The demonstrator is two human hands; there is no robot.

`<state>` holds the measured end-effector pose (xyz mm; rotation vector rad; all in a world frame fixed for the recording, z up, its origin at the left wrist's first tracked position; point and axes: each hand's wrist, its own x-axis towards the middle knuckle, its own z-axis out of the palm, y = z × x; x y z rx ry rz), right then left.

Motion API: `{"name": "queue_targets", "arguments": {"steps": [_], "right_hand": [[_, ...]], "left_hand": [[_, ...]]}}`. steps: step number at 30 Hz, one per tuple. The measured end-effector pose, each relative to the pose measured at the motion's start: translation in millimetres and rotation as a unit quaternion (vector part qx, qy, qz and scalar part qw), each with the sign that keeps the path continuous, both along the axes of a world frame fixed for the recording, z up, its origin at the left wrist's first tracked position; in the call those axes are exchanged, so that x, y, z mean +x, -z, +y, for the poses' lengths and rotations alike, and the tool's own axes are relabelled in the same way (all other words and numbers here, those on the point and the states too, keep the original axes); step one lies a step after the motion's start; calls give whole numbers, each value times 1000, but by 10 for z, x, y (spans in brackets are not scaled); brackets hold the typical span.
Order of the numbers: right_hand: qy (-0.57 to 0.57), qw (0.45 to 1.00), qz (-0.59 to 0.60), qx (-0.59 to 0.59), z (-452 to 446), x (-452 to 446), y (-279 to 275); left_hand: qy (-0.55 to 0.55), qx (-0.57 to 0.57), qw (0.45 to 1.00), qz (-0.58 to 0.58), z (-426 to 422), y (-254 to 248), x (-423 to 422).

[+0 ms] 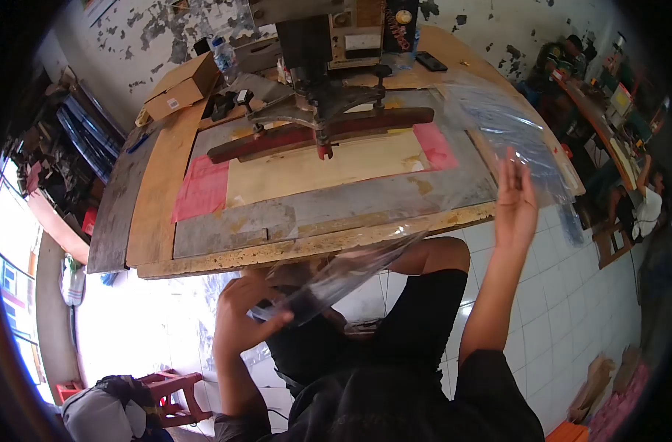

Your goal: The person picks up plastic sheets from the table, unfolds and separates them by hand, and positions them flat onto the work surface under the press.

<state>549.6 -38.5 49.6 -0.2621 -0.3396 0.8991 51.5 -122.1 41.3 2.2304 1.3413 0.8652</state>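
My left hand (249,313) is below the table's front edge, in front of my lap. Its fingers are bent around the end of a clear plastic sheet (343,278), with the thumb pointing right. That sheet slants up to the right toward the table edge. Raised at the table's right side, my right hand (516,202) has its fingers stretched upward. Its fingertips overlap a stack of clear plastic sheets (501,121) that hangs over the right edge. Whether they pinch a sheet is hard to see.
A press with a dark bar (328,131) stands over a cream panel (321,169) with pink ends on the table (395,210). A cardboard box (180,85), bottle (224,57) and phone (431,61) lie behind. Another person (560,59) sits far right. A red stool (175,398) is lower left.
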Motion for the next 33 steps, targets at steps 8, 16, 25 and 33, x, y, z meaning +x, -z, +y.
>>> {"name": "queue_targets", "arguments": {"steps": [8,16,25,33], "right_hand": [[293,950,-106,-21,-596,632,-175],[458,830,-296,-117,-292,104,-411],[276,454,-771,-352,653,-68,693],[224,449,-774,-386,580,-182,608]], "left_hand": [[-233,182,955,25,-518,-83,-868],[-320,234,917,46,58,-783,-917],[-341,135,900,234,1342,241,-712],[-323,84,940,71,1288,524,-471]]}}
